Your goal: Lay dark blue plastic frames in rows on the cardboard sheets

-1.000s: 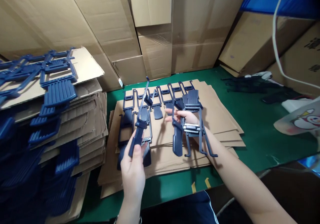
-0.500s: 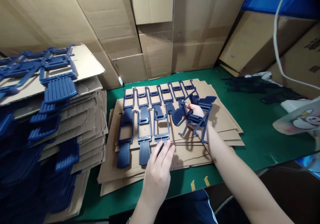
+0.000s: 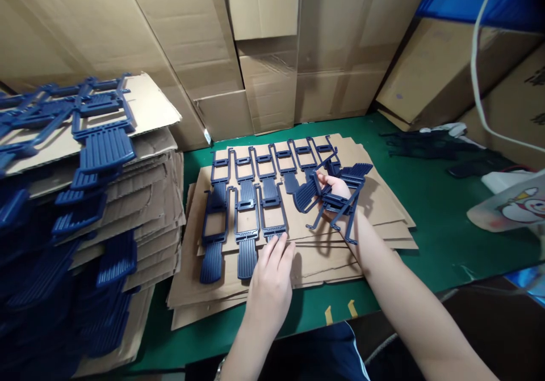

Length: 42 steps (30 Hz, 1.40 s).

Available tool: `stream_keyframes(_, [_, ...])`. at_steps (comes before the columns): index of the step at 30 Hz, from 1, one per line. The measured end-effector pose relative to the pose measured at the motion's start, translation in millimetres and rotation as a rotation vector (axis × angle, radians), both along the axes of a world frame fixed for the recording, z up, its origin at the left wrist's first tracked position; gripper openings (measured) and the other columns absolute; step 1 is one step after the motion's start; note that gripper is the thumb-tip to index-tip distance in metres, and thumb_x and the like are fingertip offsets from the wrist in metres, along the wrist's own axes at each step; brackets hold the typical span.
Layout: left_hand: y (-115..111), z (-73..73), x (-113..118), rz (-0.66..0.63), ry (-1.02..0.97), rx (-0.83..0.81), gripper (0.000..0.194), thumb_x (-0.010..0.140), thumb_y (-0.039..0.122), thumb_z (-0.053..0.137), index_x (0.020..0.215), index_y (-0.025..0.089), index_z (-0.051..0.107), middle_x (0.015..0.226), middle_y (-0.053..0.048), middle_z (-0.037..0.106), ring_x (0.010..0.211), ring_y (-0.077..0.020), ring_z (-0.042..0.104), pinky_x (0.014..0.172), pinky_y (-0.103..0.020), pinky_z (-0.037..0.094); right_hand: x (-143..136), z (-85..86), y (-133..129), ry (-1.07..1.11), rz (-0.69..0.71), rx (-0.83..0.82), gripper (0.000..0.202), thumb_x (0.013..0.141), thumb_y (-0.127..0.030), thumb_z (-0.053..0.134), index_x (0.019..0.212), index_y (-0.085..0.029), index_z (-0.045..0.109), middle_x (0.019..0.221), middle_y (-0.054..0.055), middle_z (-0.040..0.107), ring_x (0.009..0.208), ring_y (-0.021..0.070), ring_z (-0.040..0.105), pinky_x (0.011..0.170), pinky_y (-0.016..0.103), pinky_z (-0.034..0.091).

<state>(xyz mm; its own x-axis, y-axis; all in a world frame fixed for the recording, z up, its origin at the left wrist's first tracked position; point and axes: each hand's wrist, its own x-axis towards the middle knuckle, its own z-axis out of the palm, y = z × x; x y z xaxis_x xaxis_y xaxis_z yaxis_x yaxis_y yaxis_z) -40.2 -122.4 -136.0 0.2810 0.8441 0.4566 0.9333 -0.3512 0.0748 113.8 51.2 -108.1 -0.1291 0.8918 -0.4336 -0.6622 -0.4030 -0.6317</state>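
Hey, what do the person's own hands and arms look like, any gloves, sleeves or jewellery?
The left hand and right hand are bare, without gloves. The left forearm and right forearm show no sleeves. At the picture's bottom edge, a shiny band shows on the left forearm, too small to tell what kind.

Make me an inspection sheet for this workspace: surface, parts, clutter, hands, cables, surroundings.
Surface: green tabletop, two bits of yellow tape near the front edge.
Parts: navy plastic frames with ridged tabs, six in the back row and three in front, on layered cardboard sheets.
Clutter: cartoon-printed cup and blurred dark items at right.
Left hand: fingers at the third front frame's tab.
Right hand: holding several frames above the sheets.
Cables: white cable at right; ends out of view.
Surroundings: cardboard panels behind; stack of cardboard and frames at left.
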Motion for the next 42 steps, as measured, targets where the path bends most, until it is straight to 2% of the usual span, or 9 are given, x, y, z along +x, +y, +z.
stream_keyframes(8, [-6, 15.8, 2, -0.029, -0.131, -0.276, 0.046, 0.077, 0.011, 0.042, 0.121, 0.023, 0.047, 0.136, -0.006, 0.038, 0.125, -0.0228, 0.037, 0.102, -0.048, 0.038, -4, 2.9, -2, 0.065, -0.033, -0.076, 0.017, 0.078, -0.008, 0.039, 0.084, -0.013, 0.054, 0.056, 0.001, 0.056, 0.049, 0.0096, 0.055, 0.045, 0.019, 0.047])
stream_keyframes(13, [2, 27.2, 6, 0.081, -0.656, -0.135, 0.058, 0.081, 0.029, 0.052, 0.134, 0.021, 0.031, 0.132, -0.010, 0.042, 0.122, -0.0180, 0.040, 0.102, -0.035, 0.040, -9, 3.2, -10, 0.039, 0.119, -0.036, 0.015, 0.079, -0.013, 0.045, 0.088, -0.014, 0.056, 0.063, 0.002, 0.061, 0.053, 0.0113, 0.058, 0.046, 0.020, 0.048])
stream_keyframes(16, [16, 35.7, 15, 0.092, -1.075, -0.411, 0.064, 0.080, 0.040, 0.053, 0.136, 0.020, 0.028, 0.131, -0.010, 0.043, 0.118, -0.0184, 0.046, 0.098, -0.032, 0.043, -14, 8.7, -17, 0.070, 0.221, 0.034, 0.017, 0.079, -0.014, 0.046, 0.092, -0.014, 0.055, 0.066, 0.002, 0.061, 0.056, 0.0117, 0.059, 0.052, 0.022, 0.050])
stream_keyframes(19, [29, 42.5, 28, 0.123, -1.338, -0.634, 0.052, 0.081, 0.045, 0.050, 0.124, 0.016, 0.048, 0.115, -0.008, 0.057, 0.108, -0.0178, 0.054, 0.095, -0.030, 0.046, -19, 16.9, -24, 0.045, 0.337, 0.057, 0.022, 0.080, -0.012, 0.041, 0.098, -0.015, 0.052, 0.064, 0.001, 0.060, 0.053, 0.0113, 0.058, 0.050, 0.022, 0.048])
stream_keyframes(25, [24, 38.7, 36, 0.113, -1.765, -0.462, 0.048, 0.084, 0.041, 0.047, 0.127, 0.020, 0.045, 0.129, -0.006, 0.047, 0.117, -0.0174, 0.048, 0.099, -0.028, 0.045, -15, 19.4, -22, 0.129, 0.305, 0.116, 0.027, 0.078, -0.016, 0.040, 0.104, -0.020, 0.047, 0.082, 0.001, 0.063, 0.058, 0.0148, 0.060, 0.053, 0.029, 0.051])
stream_keyframes(27, [17, 39.1, 33, 0.079, -1.598, -0.307, 0.042, 0.087, 0.033, 0.043, 0.128, 0.027, 0.043, 0.136, -0.001, 0.040, 0.123, -0.0146, 0.042, 0.103, -0.025, 0.040, -9, 19.2, -18, 0.122, 0.194, 0.108, 0.030, 0.077, -0.015, 0.039, 0.106, -0.022, 0.044, 0.088, 0.001, 0.063, 0.064, 0.0172, 0.063, 0.053, 0.031, 0.051])
stream_keyframes(30, [9, 41.7, 26, -0.023, -1.060, -0.076, 0.051, 0.086, 0.013, 0.041, 0.132, 0.035, 0.035, 0.138, 0.006, 0.035, 0.129, -0.0109, 0.032, 0.111, -0.025, 0.029, 3, 20.4, -11, 0.135, -0.007, 0.039, 0.028, 0.078, -0.012, 0.036, 0.103, -0.022, 0.044, 0.084, 0.001, 0.064, 0.067, 0.0163, 0.063, 0.054, 0.028, 0.051])
stream_keyframes(33, [7, 40.3, 24, -0.108, -0.623, -0.037, 0.066, 0.080, -0.001, 0.037, 0.137, 0.030, 0.026, 0.139, 0.004, 0.035, 0.131, -0.0105, 0.028, 0.112, -0.025, 0.029, 16, 20.8, -5, 0.195, -0.096, -0.044, 0.021, 0.077, -0.009, 0.036, 0.092, -0.019, 0.046, 0.068, -0.001, 0.061, 0.056, 0.0105, 0.059, 0.052, 0.022, 0.050])
stream_keyframes(42, [9, 11.2, 35, -0.082, -0.246, -0.007, 0.068, 0.077, -0.006, 0.030, 0.140, 0.018, 0.018, 0.137, -0.005, 0.038, 0.134, -0.0181, 0.022, 0.104, -0.037, 0.041, 34, 21.7, -2, 0.219, -0.259, 0.047, 0.016, 0.070, -0.005, 0.038, 0.078, -0.019, 0.037, 0.056, -0.006, 0.046, 0.043, 0.0041, 0.044, 0.040, 0.013, 0.038])
